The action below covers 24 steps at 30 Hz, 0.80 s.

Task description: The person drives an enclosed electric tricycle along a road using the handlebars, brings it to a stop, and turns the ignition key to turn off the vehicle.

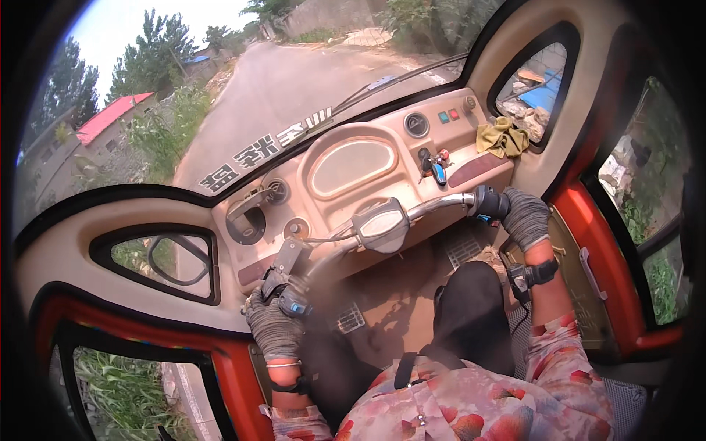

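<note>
I sit in the cab of a small vehicle with a handlebar (441, 204) in front of me. My left hand (273, 327), in a grey striped knit glove, is closed around the left handlebar grip, next to a switch block with a blue button (294, 305). My right hand (526, 219), gloved the same way, wraps the black right grip (488, 202). Between them sits the bar's centre cover (382, 226). A bunch of keys (439, 170) hangs at the dashboard. Both palms are hidden.
Around the bar runs a beige dashboard (412, 158) with an oval gauge panel (354, 168), red and green switches (448, 115) and a crumpled olive cloth (503, 137). Beyond the windshield a road (272, 88) runs between plants and walls. Red door frames (588, 257) stand at both sides.
</note>
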Motion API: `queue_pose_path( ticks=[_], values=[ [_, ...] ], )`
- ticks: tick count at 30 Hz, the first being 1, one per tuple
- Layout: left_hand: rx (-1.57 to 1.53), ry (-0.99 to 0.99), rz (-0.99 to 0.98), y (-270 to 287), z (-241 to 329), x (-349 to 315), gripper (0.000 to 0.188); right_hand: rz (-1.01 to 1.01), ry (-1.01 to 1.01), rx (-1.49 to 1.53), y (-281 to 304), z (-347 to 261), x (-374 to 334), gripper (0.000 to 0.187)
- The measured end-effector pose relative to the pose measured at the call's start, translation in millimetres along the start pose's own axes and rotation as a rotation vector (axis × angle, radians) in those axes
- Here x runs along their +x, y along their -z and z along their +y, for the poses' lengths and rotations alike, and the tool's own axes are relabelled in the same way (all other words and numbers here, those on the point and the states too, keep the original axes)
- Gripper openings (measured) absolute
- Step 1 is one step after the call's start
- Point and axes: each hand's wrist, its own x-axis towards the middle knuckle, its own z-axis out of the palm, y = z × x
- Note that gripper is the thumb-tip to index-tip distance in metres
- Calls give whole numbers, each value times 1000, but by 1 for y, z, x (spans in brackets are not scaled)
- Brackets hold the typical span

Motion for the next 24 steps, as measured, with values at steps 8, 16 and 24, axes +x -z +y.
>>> queue_pose_path(
  ticks=[8,16,24],
  values=[
    [60,-111,6,2,5,5,58,21,12,-4,-3,1,6,43],
    [-74,13,26,-19,-14,4,54,12,7,-2,-5,4,12,48],
    [165,-65,72,-29,-38,3,59,-60,-21,0,17,-7,7,53]
  ],
)
